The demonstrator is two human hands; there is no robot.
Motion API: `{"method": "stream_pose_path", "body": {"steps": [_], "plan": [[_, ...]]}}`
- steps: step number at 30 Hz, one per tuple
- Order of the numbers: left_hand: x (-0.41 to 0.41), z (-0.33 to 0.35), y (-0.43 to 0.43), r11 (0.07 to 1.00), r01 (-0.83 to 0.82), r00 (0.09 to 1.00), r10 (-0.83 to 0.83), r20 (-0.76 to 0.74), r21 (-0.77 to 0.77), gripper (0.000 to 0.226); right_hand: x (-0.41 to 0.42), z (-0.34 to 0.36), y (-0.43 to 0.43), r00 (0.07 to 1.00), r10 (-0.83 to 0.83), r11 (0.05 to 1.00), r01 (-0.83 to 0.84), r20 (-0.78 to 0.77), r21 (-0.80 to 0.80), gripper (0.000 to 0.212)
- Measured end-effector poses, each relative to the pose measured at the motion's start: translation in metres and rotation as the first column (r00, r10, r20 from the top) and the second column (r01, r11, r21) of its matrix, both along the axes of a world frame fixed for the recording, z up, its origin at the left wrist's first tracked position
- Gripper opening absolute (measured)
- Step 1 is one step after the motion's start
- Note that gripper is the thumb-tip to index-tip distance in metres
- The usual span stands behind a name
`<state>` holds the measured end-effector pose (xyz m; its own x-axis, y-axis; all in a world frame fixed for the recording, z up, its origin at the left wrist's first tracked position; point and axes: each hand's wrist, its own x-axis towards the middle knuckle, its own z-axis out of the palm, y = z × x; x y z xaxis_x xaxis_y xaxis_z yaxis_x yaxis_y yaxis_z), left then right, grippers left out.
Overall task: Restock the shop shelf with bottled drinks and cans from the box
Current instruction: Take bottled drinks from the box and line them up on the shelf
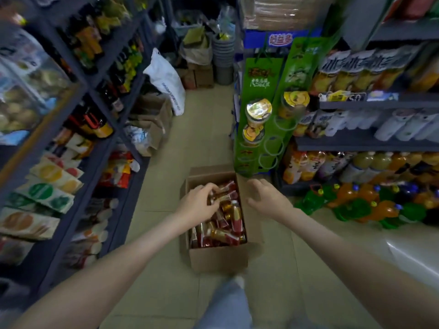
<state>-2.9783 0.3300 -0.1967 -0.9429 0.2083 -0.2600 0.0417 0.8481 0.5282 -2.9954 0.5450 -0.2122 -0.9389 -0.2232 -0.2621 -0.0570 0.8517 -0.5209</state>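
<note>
A leg in light trousers [225, 302] stands behind the cardboard box [218, 257] on the floor. The left hand [198, 203] closes around a small bottle [219, 194] inside; the right hand [263, 198] hovers open. The bottles look rigid, smooth, probably glass; better to grip the body.

Bare forearms, no sleeves visible; light blue jeans [225, 307]; pale shoe tip [238, 281] at cuff

I see dim, even indoor light with a cool cast and only faint shadows. The wide lens bends the shelves [78, 129] on both sides outward. Edges smear badly, the near corners worst. A pale glare streaks the floor [408, 255] at near right.
</note>
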Motion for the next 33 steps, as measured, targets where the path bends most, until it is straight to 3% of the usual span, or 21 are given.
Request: {"method": "stream_pose_path", "body": {"steps": [10,18,24,33], "plan": [[-0.107,-0.02,0.012,0.988,-0.133,0.991,0.133,0.008,0.074,0.04,-0.131,-0.009,0.013,0.983,0.183,0.982,-0.183,0.013,0.044,0.049],[-0.149,-0.038,0.046,0.919,-0.392,0.919,0.388,0.073,0.049,0.04,-0.229,-0.041,0.034,0.906,0.415,0.908,-0.419,0.078,0.029,0.051],[-0.148,-0.062,0.108,0.7,-0.713,0.692,0.712,0.121,-0.04,0.037,-0.274,-0.069,0.072,0.743,0.641,0.755,-0.656,0.193,0.019,0.055],[-0.087,-0.096,0.191,0.341,-0.93,0.31,0.929,0.201,-0.141,0.043,-0.275,-0.102,0.075,0.458,0.84,0.469,-0.882,0.291,0.033,0.06]]}}
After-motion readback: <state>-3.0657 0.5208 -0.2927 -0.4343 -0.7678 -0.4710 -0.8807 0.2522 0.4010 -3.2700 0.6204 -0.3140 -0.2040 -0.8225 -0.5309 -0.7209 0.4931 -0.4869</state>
